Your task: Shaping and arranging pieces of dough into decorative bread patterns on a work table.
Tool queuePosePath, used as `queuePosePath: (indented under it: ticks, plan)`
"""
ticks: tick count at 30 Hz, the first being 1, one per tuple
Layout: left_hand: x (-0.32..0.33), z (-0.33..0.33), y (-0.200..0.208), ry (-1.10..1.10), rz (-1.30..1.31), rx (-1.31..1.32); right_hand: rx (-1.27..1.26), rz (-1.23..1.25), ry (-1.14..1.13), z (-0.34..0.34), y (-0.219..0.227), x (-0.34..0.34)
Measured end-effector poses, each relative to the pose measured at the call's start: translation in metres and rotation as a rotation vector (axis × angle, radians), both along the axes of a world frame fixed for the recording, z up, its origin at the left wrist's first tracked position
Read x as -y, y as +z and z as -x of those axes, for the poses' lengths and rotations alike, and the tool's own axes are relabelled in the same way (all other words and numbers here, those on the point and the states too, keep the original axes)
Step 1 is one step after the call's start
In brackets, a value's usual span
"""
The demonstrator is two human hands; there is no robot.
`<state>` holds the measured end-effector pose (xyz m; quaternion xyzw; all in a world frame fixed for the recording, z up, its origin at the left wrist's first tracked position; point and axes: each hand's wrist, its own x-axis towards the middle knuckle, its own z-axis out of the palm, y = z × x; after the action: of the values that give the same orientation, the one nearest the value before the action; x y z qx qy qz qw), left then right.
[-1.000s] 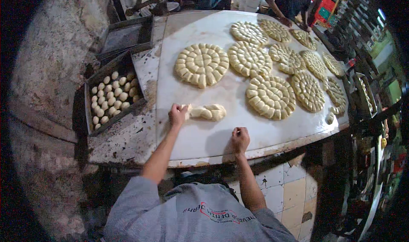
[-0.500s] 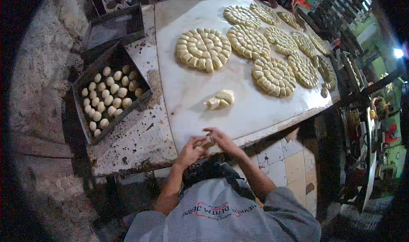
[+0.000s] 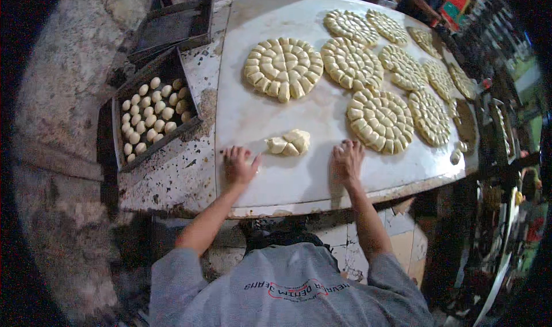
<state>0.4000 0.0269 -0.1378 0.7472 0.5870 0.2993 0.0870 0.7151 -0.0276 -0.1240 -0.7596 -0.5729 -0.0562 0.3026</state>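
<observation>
A small folded lump of pale dough (image 3: 290, 143) lies on the white tabletop (image 3: 282, 183) between my hands. To its left, my left hand (image 3: 240, 165) rests palm down with fingers spread and the thumb out. My right hand (image 3: 347, 161) is on the other side, palm down, its fingers slightly bent against the surface; a pale patch shows at its fingertips, too small to make out. Neither hand touches the lump. Just beyond my right hand lies a round of cut dough pieces set in rings (image 3: 380, 121). Another large round (image 3: 283, 68) lies farther off.
At the left, a dark tray (image 3: 192, 117) holds many dough balls (image 3: 150, 120). Behind it stands another dark tray (image 3: 175, 25). Several more dough rounds (image 3: 352, 62) cover the far right. A person's arm (image 3: 424, 8) shows at the far edge.
My hands were together near the table's front edge. They have moved apart and forward, onto the tabletop on either side of the dough lump. The view has also shifted a little.
</observation>
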Motion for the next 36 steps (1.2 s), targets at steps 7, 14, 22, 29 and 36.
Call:
queuePosePath:
  ticks: [7, 14, 22, 29, 36]
  plan:
    - [0.089, -0.073, -0.001, 0.077, -0.029, -0.117, -0.089, 0.046, 0.42, 0.035, -0.022, 0.03]
    - [0.02, -0.013, -0.004, 0.427, -0.141, 0.062, 0.169, -0.105, 0.37, -0.039, -0.011, -0.018]
    - [0.093, -0.058, 0.006, 0.119, -0.086, -0.017, 0.002, -0.081, 0.618, -0.003, -0.04, 0.036]
    - [-0.001, -0.016, -0.011, 0.276, 0.096, 0.034, 0.133, -0.104, 0.25, -0.035, -0.026, -0.036]
    - [-0.022, 0.067, 0.071, -0.603, 0.712, -0.047, 0.079, 0.228, 0.207, 0.044, 0.012, 0.003]
